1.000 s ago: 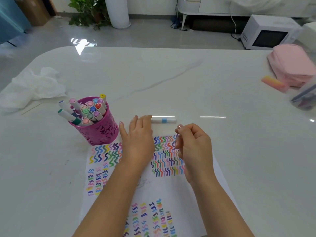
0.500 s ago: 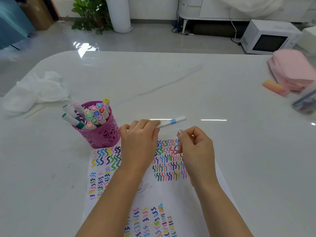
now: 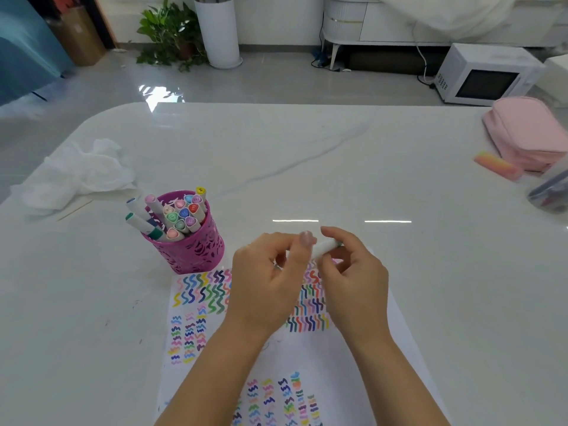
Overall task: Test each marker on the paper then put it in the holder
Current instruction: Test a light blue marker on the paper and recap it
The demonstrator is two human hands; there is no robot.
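A white marker (image 3: 323, 248) is held above the top of the paper (image 3: 338, 358), which is covered with coloured squiggles. My left hand (image 3: 270, 281) grips the marker's left part, thumb on top. My right hand (image 3: 350, 272) pinches its right end with curled fingers. The marker's middle shows between the hands; its ends are hidden. The magenta cut-out holder (image 3: 190, 247) stands left of the hands, at the paper's top left corner, packed with several capped markers.
A crumpled white cloth (image 3: 80, 173) lies at the far left. At the right edge are a pink pouch (image 3: 525, 130), a pink-orange eraser block (image 3: 496, 165) and a clear container (image 3: 550, 192). The white table (image 3: 307, 161) runs on beyond the hands.
My left hand picked the marker up off the table and raised it. My right hand came over and took hold of its right end.
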